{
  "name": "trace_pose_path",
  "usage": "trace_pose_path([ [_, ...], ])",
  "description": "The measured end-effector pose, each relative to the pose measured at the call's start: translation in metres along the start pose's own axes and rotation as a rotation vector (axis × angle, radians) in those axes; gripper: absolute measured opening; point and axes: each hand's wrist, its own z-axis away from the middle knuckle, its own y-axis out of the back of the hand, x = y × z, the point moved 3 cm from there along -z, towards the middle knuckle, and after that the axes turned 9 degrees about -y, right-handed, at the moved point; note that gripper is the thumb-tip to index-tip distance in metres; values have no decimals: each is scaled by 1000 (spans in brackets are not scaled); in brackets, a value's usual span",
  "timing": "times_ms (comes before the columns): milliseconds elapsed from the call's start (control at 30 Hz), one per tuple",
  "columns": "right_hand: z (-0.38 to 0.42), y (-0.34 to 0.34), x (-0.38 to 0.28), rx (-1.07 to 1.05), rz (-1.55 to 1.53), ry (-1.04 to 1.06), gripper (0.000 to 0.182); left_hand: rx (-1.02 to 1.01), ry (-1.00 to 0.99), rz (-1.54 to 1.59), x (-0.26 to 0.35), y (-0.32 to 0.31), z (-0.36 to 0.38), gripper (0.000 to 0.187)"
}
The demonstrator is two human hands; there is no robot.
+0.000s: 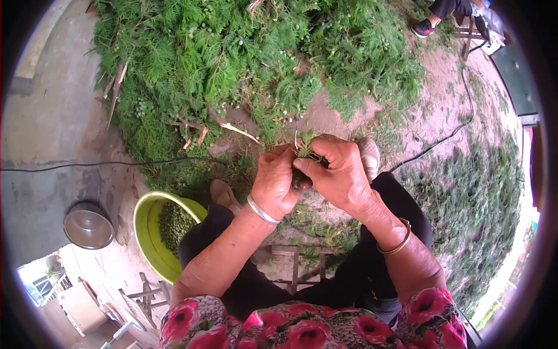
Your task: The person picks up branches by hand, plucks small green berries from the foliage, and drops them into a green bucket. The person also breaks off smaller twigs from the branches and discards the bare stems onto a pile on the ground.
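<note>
My left hand (275, 179) and my right hand (343, 174) meet in the middle of the view, in front of my knees. Between their closed fingers is a small green evergreen sprig (304, 151), its flat scaly leaves showing above the fingertips. Both thumbs and forefingers pinch it; the lower part is hidden by the fingers. Left of my leg stands a yellow-green bucket (141, 224), tilted in view, with many small round green cones (176, 225) inside. Beyond my hands lies a large heap of cut evergreen branches (215, 58), with small pale cones among the leaves.
A metal bowl (88, 227) sits on concrete at left. A black cable (104, 164) crosses the ground, and another cable (439, 142) runs at right. More cuttings (476, 203) cover the right side. Another person's shoe (423, 28) shows at upper right.
</note>
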Motion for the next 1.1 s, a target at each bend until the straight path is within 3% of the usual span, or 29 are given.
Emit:
trace_pose_path([
  [67,-5,3,2,-81,-155,-43,21,-15,44,2,2,3,-2,15],
  [133,-5,11,7,-185,-715,-419,20,-92,92,74,-1,8,-10,6],
  [167,-9,16,16,-145,-889,-413,17,-136,167,241,0,11,-12,10],
  [300,-16,33,14,25,-990,-496,11,-283,262,539,9,7,-16,26],
  [433,-13,36,22,25,-1005,-518,11,-464,267,713,14,0,-12,37],
  [533,-13,38,22,-15,-930,-492,11,-418,237,658,16,-3,-8,39],
  [600,-11,40,16,-6,-599,-474,13,-407,258,640,17,-4,-9,40],
  [633,-11,38,14,-5,-597,-474,13,-397,280,620,16,-5,-9,40],
  [733,-12,34,10,24,-409,-342,17,-388,224,472,14,0,-12,38],
  [800,-13,30,10,30,-248,-137,15,-353,167,312,15,-4,-7,37],
  [867,-11,29,9,-38,-209,-177,15,-318,107,155,15,-6,-1,36],
  [933,-9,20,10,-172,-418,-236,16,-334,-15,-77,16,-5,2,34],
  [1100,-8,25,8,-176,-460,-418,14,-266,131,134,8,-3,-2,30],
])
